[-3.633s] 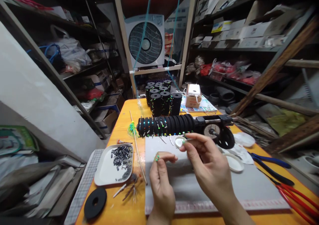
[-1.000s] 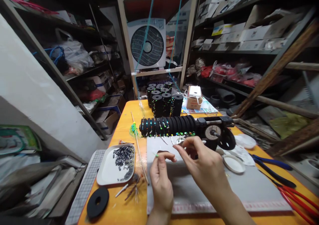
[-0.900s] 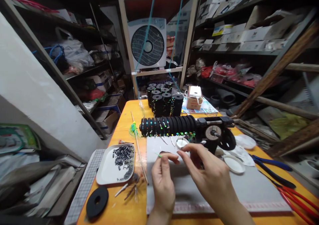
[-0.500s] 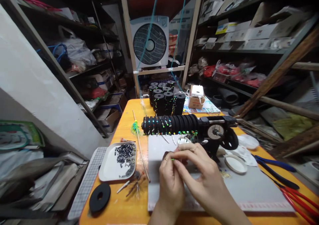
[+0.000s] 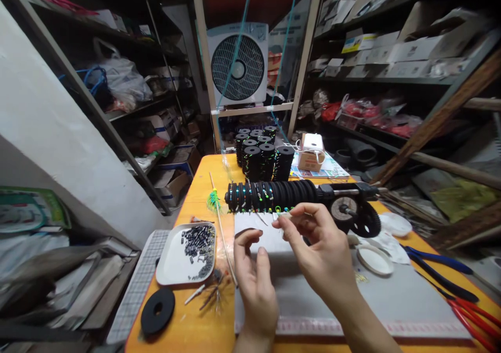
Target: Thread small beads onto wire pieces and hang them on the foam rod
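My left hand [image 5: 256,277] is raised over the white board [image 5: 297,311], its thumb and curled fingers apart with nothing between them. My right hand [image 5: 319,243] is up and to the right of it, thumb and forefinger pinched on something too small to make out. Just behind the fingertips lies the black ribbed roller [image 5: 289,194], with small coloured beads along its left part. It joins a black geared mechanism [image 5: 354,215] on the right.
Left of the board are a white tray [image 5: 166,262] of dark cylinders, a stick [image 5: 222,228] and a black disc [image 5: 157,311]. Black spools [image 5: 252,162] stand at the back. A round lid [image 5: 374,260], blue-handled pliers [image 5: 438,259] and red-handled tools [image 5: 473,316] lie right.
My hands have come apart. My right hand has moved up toward the roller, still pinched, while my left hand has shifted slightly left and opened.
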Demonstrator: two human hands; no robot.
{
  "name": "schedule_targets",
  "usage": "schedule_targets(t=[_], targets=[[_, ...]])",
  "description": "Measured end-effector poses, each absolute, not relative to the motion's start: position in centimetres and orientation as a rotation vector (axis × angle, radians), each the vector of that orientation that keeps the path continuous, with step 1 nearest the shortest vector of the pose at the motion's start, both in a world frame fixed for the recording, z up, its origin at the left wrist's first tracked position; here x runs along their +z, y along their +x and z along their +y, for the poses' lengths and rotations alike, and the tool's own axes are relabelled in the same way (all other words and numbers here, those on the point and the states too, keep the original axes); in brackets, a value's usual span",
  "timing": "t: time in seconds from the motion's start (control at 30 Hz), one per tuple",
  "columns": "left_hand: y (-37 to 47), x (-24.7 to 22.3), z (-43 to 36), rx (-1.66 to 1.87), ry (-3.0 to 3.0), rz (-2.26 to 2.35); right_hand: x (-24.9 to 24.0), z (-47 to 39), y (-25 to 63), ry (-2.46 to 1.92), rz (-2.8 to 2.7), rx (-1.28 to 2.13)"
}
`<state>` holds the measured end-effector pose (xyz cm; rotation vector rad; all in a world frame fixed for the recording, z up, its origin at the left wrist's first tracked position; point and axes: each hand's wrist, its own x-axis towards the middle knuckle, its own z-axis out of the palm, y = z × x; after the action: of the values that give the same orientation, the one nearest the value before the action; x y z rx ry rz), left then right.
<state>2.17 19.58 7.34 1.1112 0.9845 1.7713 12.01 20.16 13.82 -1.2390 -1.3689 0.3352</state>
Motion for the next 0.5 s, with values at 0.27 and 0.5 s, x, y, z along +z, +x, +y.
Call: schedule_targets(t=[0.27,0.5], targets=[[2.8,8.3,20.2,1.555,0.985,0.928,11.5,17.8,13.2,-1.291,-1.532,0.151],[4.7,9.7,20.7,1.29,0.979,0.644,12.9,16.3,18.1,-1.311,-1.582,-0.256]])
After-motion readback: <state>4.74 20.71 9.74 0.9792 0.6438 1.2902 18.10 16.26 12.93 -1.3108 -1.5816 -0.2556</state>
